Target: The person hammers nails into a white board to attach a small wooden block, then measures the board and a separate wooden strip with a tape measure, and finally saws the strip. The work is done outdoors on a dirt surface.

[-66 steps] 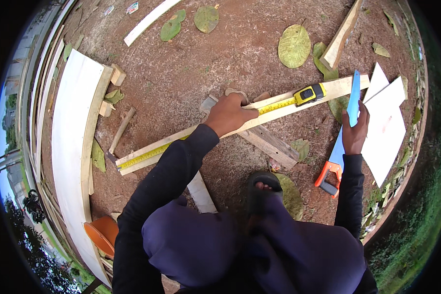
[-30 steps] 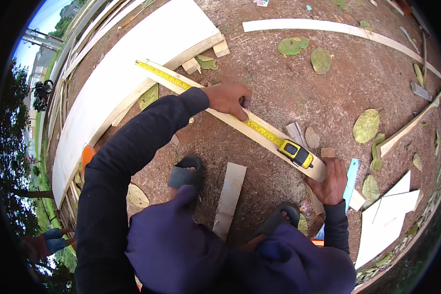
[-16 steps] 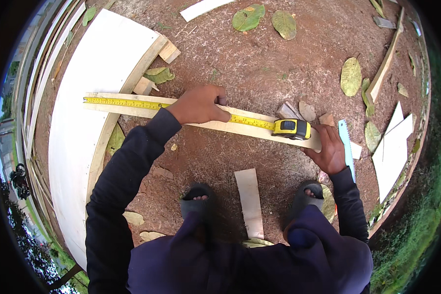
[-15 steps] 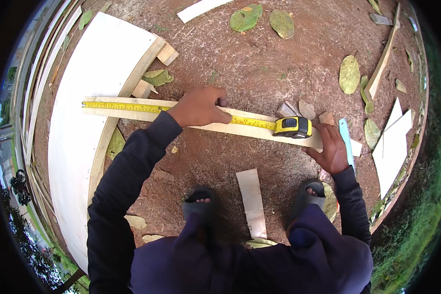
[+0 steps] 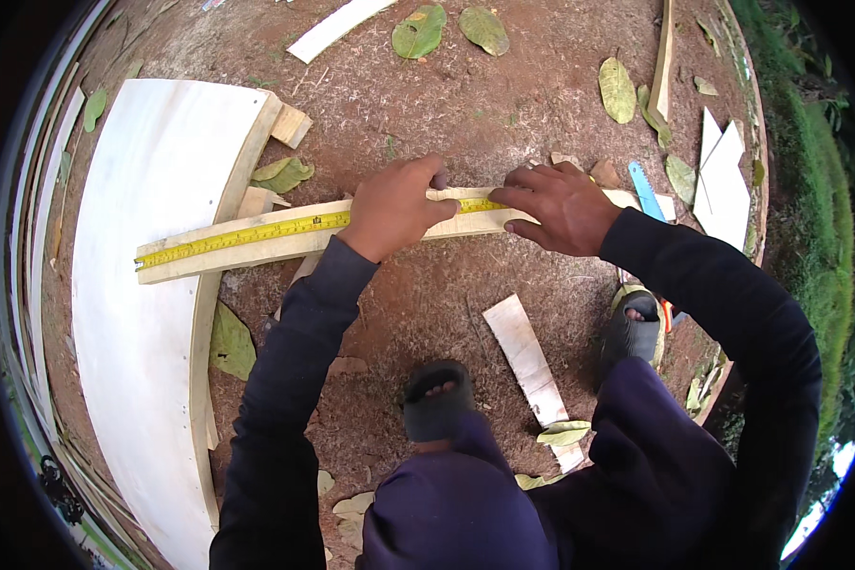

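A long pale wooden strip (image 5: 285,249) lies crosswise in front of me, its left end over a white panel (image 5: 133,332). The yellow blade of a tape measure (image 5: 247,236) runs along the strip's top. My left hand (image 5: 389,207) is closed around the strip and blade near the middle, thumb and index finger pointing right. Farther right, my right hand (image 5: 562,209) is bent over the strip, its fingertips at the blade. Its palm hides the tape measure's case. Beyond that hand the strip's right end (image 5: 622,199) shows.
Next to the strip's right end lies a blue saw blade (image 5: 646,190). A short board (image 5: 530,356) rests between my sandalled feet. White offcuts (image 5: 722,180), a long batten (image 5: 663,66) and large leaves (image 5: 617,90) lie on the reddish soil. Wood blocks (image 5: 291,124) stick out by the panel.
My right hand has moved left from the strip's end onto the blade, covering the tape case. The left hand still grips the strip. The view has shifted and turned.
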Motion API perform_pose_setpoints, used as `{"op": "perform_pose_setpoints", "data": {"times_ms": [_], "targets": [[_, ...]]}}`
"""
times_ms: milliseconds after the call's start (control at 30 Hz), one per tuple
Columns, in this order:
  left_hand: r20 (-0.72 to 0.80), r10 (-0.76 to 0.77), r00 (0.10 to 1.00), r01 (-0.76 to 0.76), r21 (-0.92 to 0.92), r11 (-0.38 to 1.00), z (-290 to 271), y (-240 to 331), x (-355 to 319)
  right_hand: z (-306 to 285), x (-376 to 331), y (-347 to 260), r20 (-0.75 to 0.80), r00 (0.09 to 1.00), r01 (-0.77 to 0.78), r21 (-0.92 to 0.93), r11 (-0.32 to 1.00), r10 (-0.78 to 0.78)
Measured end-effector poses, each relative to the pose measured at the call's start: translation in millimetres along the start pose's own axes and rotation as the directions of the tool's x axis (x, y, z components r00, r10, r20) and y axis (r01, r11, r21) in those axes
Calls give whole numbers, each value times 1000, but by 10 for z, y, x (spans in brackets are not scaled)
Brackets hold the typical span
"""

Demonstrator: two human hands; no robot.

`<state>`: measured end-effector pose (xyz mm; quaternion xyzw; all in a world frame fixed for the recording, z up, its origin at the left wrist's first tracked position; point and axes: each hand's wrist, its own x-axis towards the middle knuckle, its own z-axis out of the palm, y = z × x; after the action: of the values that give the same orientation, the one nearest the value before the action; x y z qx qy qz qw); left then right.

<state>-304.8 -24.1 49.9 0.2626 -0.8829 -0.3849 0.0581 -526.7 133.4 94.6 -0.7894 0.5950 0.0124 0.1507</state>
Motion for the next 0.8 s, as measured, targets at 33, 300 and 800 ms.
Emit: {"op": "perform_pose_setpoints", "data": {"times_ms": [33, 300, 800], "targets": [[-28, 20, 999, -19, 34, 999, 14, 16, -2, 8, 14, -12, -12, 998, -55, -6, 998, 55], [-310, 47, 950, 26, 226, 974, 302, 294, -199, 203, 229, -275, -272, 896, -353, 37, 935, 349], [-641, 24, 767, 114, 173, 978, 672, 371, -558, 318, 226, -391, -400, 773, -442, 216, 871, 492]]}}
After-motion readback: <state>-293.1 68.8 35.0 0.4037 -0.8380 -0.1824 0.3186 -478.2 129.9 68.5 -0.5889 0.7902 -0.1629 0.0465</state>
